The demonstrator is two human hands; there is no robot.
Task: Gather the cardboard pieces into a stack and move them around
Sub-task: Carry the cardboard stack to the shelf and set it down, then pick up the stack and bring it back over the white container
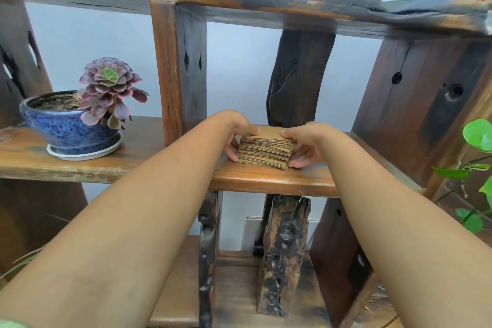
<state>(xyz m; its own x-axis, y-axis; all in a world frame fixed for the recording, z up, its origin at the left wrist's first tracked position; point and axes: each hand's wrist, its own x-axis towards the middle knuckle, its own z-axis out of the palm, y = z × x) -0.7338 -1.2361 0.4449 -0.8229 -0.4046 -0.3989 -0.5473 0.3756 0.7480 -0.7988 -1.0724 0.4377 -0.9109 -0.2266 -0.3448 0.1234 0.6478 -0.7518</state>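
At far left, a blue pot (68,128) of soil holds a purple succulent (110,88). On the wooden shelf (266,178), the left hand (239,136) and right hand (306,144) clasp the cardboard stack (266,148), fingers (231,153) pressing its sides.

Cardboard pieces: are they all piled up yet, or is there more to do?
Piling looks done: the cardboard stack sits on the wooden shelf. The left hand and right hand grip its sides. Moving it around is left.
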